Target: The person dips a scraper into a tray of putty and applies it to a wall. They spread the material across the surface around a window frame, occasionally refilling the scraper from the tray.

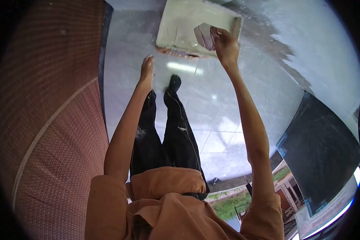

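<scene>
My right hand (pixel 227 46) is closed on the edge of a flat, angular, pinkish-grey plate (pixel 204 36) that looks like a scraper. It holds this plate over a shallow cream-coloured tray (pixel 180 10), whose inside is coated with pale, wet-looking paste. The tray's near edge is crusted brown. Below the tray's near left corner, my left hand (pixel 147 72) hangs in the air with its fingers stretched forward, and nothing shows in it.
Glossy pale floor tiles (pixel 224 108) lie under my feet. A wall (pixel 320 44) with a rough grey patch rises at the right, above a dark board (pixel 324 148). Woven reddish-brown matting (pixel 60 148) runs along the left. Greenery (pixel 236 204) shows behind me.
</scene>
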Demonstrator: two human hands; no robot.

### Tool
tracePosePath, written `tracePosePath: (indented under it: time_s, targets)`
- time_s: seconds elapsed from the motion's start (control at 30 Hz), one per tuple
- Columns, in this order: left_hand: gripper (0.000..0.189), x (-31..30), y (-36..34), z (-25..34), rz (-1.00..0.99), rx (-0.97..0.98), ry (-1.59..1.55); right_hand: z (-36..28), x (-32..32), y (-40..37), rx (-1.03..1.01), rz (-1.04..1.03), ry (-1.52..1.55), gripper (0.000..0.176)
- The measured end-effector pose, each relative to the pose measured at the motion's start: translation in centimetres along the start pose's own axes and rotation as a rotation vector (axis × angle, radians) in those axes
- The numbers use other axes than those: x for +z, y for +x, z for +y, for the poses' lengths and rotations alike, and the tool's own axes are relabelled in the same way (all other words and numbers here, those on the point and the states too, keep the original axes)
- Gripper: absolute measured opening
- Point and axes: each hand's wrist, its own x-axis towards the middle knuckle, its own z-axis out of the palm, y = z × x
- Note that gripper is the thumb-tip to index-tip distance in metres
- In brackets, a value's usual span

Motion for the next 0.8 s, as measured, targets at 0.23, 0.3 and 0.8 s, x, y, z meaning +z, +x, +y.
tracePosePath:
  time_s: [0.23, 0.3, 0.8]
  targets:
    - [0.069, 3.4, 1.0, -3.1, -0.239, -0.067, -0.066, 3.6, 6.6, -1.6, -0.207, -0.094, -0.1, 0.018]
    - [0.067, 4.3, 1.5, -2.3, -0.222, -0.169, -0.191, 3.7, 7.5, -1.6, -0.236, -0.098, -0.134, 0.018]
    - [0.076, 5.2, 1.5, 0.1, -0.275, -0.159, -0.427, 6.3, 12.4, 4.9, -0.477, 0.018, -0.394, 0.032]
